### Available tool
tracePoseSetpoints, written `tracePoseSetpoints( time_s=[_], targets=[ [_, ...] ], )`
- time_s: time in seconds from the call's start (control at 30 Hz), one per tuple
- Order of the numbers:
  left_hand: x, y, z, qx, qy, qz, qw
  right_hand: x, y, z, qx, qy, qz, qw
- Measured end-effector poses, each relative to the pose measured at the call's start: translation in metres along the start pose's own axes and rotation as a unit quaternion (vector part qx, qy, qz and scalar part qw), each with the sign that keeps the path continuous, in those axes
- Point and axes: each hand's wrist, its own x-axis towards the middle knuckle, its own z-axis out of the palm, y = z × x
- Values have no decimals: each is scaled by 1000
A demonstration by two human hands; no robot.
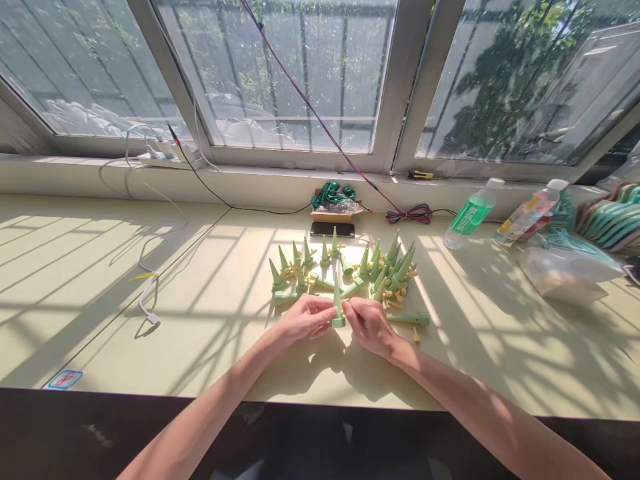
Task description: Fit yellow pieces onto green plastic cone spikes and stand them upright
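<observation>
Near the table's front edge, my left hand [311, 316] grips a green plant watering spike [337, 307], its point up and its wide end down. My right hand [369, 323] is closed in a pinch against the right side of that spike. Whatever sits between its fingertips is too small and covered to make out. Behind both hands stand several more green spikes [376, 257], many with small yellow valve pieces. A spike [407, 319] lies on its side to the right of my right hand, with a loose yellow piece [416, 335] close by.
A dark phone [333, 230] and a small box [336, 212] of green material are behind the spikes. Two bottles [473, 215] and a clear bag [565, 270] stand at the right. A white cable [150, 313] trails across the left, and coiled wire [415, 213] lies by the windowsill.
</observation>
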Motion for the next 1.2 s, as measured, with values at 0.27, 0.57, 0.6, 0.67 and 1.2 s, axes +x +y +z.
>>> tracePoseSetpoints(
  time_s=[0.27,0.57,0.6,0.67,1.2],
  targets=[
    [-2,-2,-1,-28,-13,-13,999,-1,0,-5,-39,-43,-30,998],
    [-1,-7,-4,-29,-29,-12,999,-1,-1,-8,-84,-45,-71,993],
    [-1,-8,-4,-26,-30,-13,999,-1,-1,-8,-95,-47,-76,991],
    [-1,-8,-5,-23,-33,-12,999,-1,1,-8,-118,-46,-92,988],
    [3,-12,-9,-27,13,-24,999,0,2,-2,-44,-9,-96,994]
  ],
)
